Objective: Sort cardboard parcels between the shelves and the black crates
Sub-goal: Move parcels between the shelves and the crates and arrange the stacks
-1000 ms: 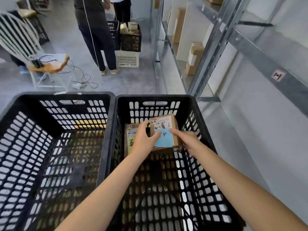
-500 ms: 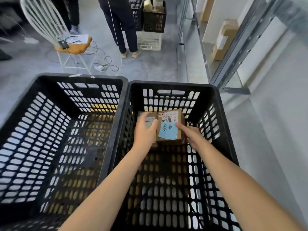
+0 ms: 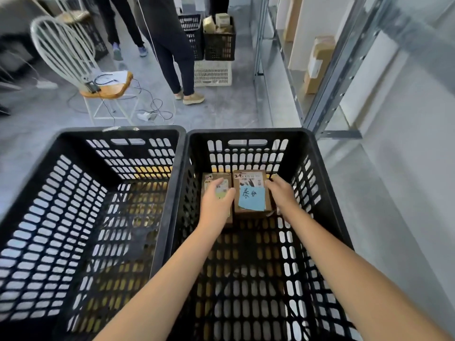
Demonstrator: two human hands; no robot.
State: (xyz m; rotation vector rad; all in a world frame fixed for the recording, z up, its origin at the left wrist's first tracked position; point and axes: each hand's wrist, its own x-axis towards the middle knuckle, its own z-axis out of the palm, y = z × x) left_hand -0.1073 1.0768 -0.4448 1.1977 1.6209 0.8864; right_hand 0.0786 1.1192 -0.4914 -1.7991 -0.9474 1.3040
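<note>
Parcels sit side by side at far end of right black crate (image 3: pixel 317 153), touching. Left hand (image 3: pixel 216 205) lies over the smaller parcel (image 3: pixel 209 179), fingers loosely spread, not gripping. Right hand (image 3: pixel 282 194) w/ fingers curled against right edge of the larger parcel (image 3: pixel 251 180), which carries a blue note (image 3: pixel 252 199); can't tell if it's really gripped. Left black crate (image 3: pixel 81 143) adjacent. Shelves (image 3: pixel 344 60) to the right w/ cardboard boxes.
</note>
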